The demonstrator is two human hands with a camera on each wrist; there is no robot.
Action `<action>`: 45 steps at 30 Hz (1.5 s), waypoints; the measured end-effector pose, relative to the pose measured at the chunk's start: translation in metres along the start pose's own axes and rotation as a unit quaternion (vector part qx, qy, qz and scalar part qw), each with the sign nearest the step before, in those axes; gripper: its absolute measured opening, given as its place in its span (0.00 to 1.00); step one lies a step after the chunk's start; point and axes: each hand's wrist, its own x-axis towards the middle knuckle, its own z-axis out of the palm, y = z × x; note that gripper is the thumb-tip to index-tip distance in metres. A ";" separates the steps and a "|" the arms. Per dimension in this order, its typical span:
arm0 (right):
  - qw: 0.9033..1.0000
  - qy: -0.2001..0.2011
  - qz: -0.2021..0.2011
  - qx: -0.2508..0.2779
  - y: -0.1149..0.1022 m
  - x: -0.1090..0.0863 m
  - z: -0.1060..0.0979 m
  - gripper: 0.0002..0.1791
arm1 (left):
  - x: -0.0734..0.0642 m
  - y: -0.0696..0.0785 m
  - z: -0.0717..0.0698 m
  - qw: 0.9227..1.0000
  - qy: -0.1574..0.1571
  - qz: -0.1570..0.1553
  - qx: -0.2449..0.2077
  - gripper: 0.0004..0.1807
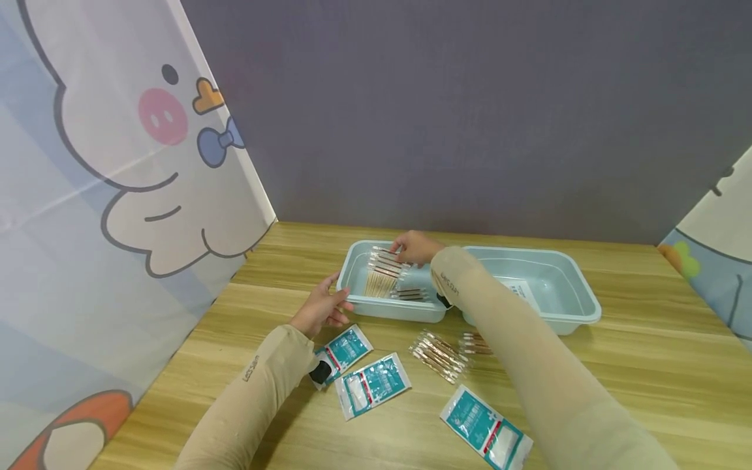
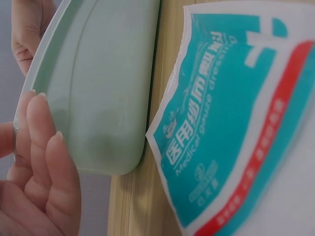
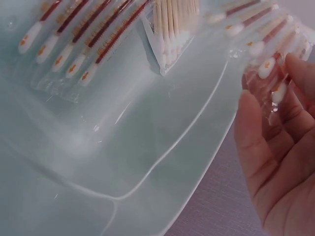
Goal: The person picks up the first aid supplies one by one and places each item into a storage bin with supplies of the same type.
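At the front left corner of the left pale blue plastic basin [image 1: 405, 310], my left hand [image 1: 322, 303] holds the rim, thumb and fingers on either side of the wall. My right hand [image 1: 418, 249] reaches over the back of that basin. In the right wrist view it pinches one end of a clear strip of brown-liquid cotton swabs [image 3: 269, 69]. Beside this strip lies a bag of wooden-stick swabs [image 1: 379, 284]. Another strip of brown swabs [image 1: 410, 295] lies in the basin's front part.
A second pale blue basin [image 1: 552, 264] stands to the right, with a white printed packet [image 1: 519, 292] inside. Gauze dressing packets [image 1: 376, 385] and brown swab strips [image 1: 439, 356] lie on the wooden table in front. A dark panel [image 1: 458, 117] rises behind.
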 end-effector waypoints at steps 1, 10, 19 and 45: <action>1.000 -0.003 -0.001 -0.001 0.001 0.000 0.001 0.15 | 0.000 -0.001 0.000 1.000 0.000 -0.001 0.000 0.32; 0.999 -0.035 0.018 0.009 0.000 -0.002 0.003 0.18 | -0.001 0.000 0.000 1.000 0.001 -0.005 0.005 0.32; 0.998 -0.043 0.047 -0.010 -0.003 -0.001 0.004 0.12 | -0.003 0.001 -0.001 1.000 -0.001 -0.009 -0.002 0.33; 0.990 -0.057 -0.084 -0.097 -0.024 -0.028 0.006 0.10 | -0.001 0.003 0.002 1.000 0.003 -0.002 0.006 0.32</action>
